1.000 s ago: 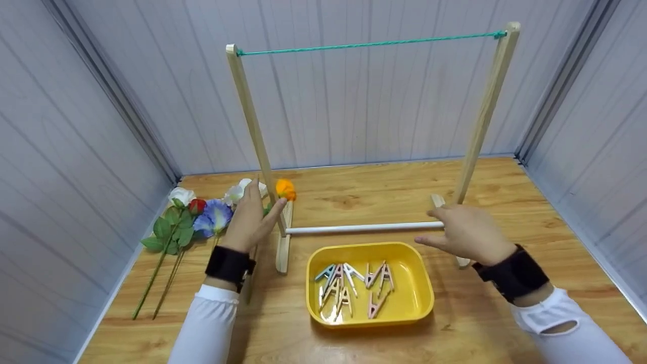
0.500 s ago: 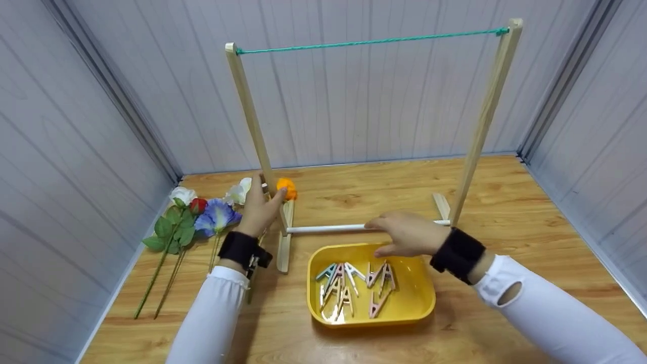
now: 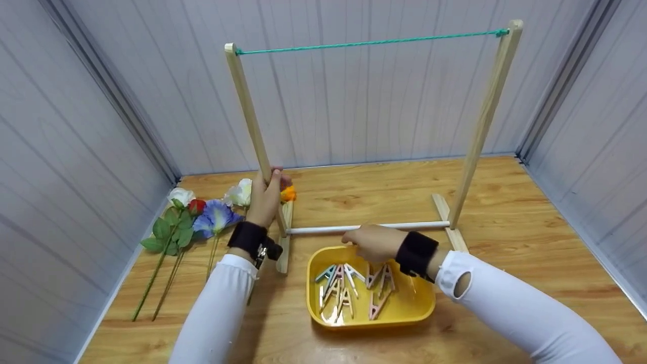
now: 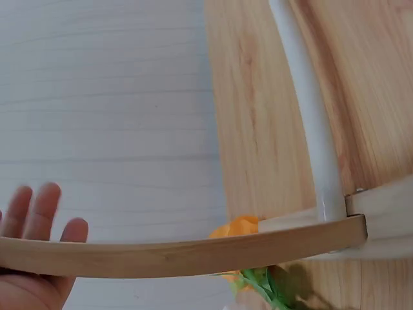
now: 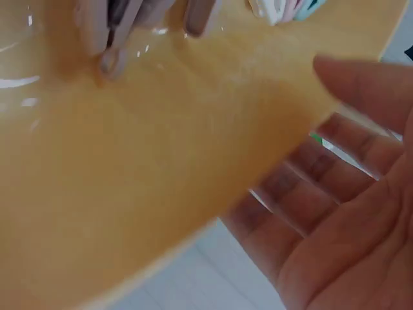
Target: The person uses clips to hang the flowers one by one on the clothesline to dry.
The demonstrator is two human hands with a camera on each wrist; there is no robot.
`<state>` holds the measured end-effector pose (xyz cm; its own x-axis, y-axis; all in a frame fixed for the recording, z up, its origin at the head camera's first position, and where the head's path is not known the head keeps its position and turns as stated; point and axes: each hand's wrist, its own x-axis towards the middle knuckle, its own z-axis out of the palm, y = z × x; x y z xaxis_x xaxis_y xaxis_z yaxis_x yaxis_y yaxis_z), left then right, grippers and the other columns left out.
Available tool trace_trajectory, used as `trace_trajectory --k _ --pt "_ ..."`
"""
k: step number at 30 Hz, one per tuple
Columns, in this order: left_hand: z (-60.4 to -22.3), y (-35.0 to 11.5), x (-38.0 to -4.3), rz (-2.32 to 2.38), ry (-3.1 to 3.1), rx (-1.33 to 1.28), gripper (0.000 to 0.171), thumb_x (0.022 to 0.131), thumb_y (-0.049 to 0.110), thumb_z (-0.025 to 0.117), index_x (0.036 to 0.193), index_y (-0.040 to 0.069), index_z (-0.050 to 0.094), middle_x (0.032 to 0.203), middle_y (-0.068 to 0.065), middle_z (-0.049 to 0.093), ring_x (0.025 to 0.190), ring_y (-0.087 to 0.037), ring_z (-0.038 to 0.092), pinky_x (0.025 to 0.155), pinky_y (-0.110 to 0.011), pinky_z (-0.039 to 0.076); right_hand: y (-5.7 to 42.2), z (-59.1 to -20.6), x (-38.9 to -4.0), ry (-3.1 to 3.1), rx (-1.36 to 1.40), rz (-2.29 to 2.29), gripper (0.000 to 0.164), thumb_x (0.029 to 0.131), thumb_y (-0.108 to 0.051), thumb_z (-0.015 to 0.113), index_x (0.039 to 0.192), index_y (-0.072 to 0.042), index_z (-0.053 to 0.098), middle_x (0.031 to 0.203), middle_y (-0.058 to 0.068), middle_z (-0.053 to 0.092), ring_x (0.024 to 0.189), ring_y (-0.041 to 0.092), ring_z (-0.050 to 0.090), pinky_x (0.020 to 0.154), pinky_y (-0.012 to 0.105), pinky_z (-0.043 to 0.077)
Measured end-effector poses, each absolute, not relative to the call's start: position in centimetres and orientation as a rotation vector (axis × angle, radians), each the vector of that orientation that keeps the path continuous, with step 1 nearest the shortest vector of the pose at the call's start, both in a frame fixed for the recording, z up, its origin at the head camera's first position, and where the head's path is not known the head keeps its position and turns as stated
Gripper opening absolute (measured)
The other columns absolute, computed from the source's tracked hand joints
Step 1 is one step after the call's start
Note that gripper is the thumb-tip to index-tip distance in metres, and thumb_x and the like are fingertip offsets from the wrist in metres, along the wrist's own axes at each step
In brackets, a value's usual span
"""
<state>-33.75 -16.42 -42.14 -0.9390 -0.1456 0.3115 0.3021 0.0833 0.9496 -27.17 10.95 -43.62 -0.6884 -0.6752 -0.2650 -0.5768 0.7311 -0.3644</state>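
Note:
My left hand [image 3: 266, 199] is at the left wooden post [image 3: 247, 106] of a frame, thumb and fingers on either side of it. In the left wrist view the fingers [image 4: 44, 212] extend past the post, not closed round it. An orange flower [image 3: 288, 193] lies just beyond this hand. My right hand [image 3: 375, 242] is over the far rim of a yellow plastic tray [image 3: 412, 303]. In the right wrist view its thumb [image 5: 361, 84] is on the tray's inner side and the spread fingers are beyond the rim. Several pastel clothespins [image 3: 344, 298] lie inside the tray.
A green string [image 3: 369, 43] joins the post tops, and a white rod [image 3: 323, 229] runs low between them. On the left lie artificial flowers: a white rose [image 3: 181, 195], a red rose [image 3: 196, 206], a blue-purple flower [image 3: 216, 217] and another white bloom [image 3: 239, 193]. Panelled walls enclose the table.
My right hand has moved left from beside the right post to the tray's far rim. My left hand has shifted right and up against the left post. The tray has barely moved.

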Motion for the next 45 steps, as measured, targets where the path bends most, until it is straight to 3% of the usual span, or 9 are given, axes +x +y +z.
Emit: trace_trajectory --k 4,7,10,19,23,28,35,45 --pt "-42.3 -16.2 -33.7 -1.934 -2.037 -0.178 0.022 0.117 0.011 0.043 0.103 0.004 0.058 0.072 -0.001 0.052 0.064 -0.013 0.054 0.062 -0.024 0.050 10.9 -44.4 -27.3 2.547 -1.036 -0.367 0.033 0.108 0.005 0.052 0.136 0.000 0.068 0.130 0.019 0.074 0.116 0.033 0.072 0.102 0.048 0.059" --pt "-42.3 -16.1 -33.8 -1.947 -2.022 -0.225 0.028 0.117 0.013 0.041 0.090 0.010 0.050 0.067 0.004 0.039 0.055 -0.008 0.037 0.053 -0.022 0.035 11.0 -44.7 -27.5 2.546 -1.085 -0.366 0.026 0.105 0.008 0.051 0.121 -0.002 0.069 0.112 0.016 0.074 0.097 0.027 0.068 0.092 0.045 0.059" --pt "-42.3 -16.1 -33.9 -1.941 -2.020 -0.241 0.034 0.117 0.014 0.041 0.083 0.014 0.044 0.064 0.006 0.034 0.052 -0.007 0.031 0.052 -0.022 0.029 11.1 -44.7 -27.7 2.543 -1.106 -0.359 0.022 0.102 0.010 0.053 0.110 -0.004 0.068 0.098 0.010 0.070 0.084 0.020 0.059 0.083 0.041 0.056" --pt "-42.7 -16.3 -34.1 -2.013 -2.028 -0.241 0.031 0.119 0.017 0.039 0.088 0.011 0.043 0.064 0.003 0.039 0.053 -0.011 0.039 0.050 -0.022 0.037 12.4 -44.5 -28.3 2.468 -1.174 -0.373 0.015 0.104 0.006 0.055 0.096 0.000 0.066 0.077 -0.002 0.049 0.068 0.012 0.045 0.065 0.027 0.038" --pt "-42.8 -16.3 -34.1 -2.056 -2.007 -0.295 0.031 0.119 0.018 0.037 0.089 0.010 0.042 0.063 0.003 0.039 0.051 -0.010 0.041 0.050 -0.022 0.041 13.7 -44.0 -28.6 2.450 -1.153 -0.408 0.018 0.107 0.004 0.052 0.102 -0.003 0.068 0.083 0.002 0.058 0.073 0.013 0.051 0.071 0.031 0.045" --pt "-42.8 -16.4 -34.1 -2.075 -2.004 -0.301 0.032 0.119 0.020 0.038 0.089 0.012 0.042 0.063 0.005 0.038 0.051 -0.008 0.038 0.051 -0.021 0.040 16.2 -43.1 -28.9 2.480 -1.094 -0.504 0.025 0.109 0.002 0.049 0.117 -0.006 0.072 0.104 0.009 0.073 0.090 0.017 0.065 0.086 0.042 0.057" --pt "-42.6 -16.9 -34.1 -1.962 -2.072 -0.295 0.037 0.119 0.019 0.039 0.082 0.015 0.041 0.062 0.008 0.033 0.052 -0.008 0.030 0.052 -0.023 0.028 20.4 -42.2 -29.3 2.535 -1.054 -0.517 0.018 0.108 0.004 0.049 0.102 -0.006 0.064 0.085 0.003 0.057 0.077 0.014 0.051 0.074 0.036 0.046" --pt "-42.6 -17.2 -33.8 -1.873 -2.106 -0.352 0.037 0.119 0.015 0.038 0.082 0.014 0.042 0.063 0.005 0.036 0.055 -0.011 0.034 0.056 -0.025 0.032 27.1 -41.9 -29.0 2.586 -0.976 -0.553 0.017 0.107 0.002 0.055 0.103 -0.008 0.068 0.089 0.003 0.065 0.080 0.010 0.057 0.076 0.032 0.053"
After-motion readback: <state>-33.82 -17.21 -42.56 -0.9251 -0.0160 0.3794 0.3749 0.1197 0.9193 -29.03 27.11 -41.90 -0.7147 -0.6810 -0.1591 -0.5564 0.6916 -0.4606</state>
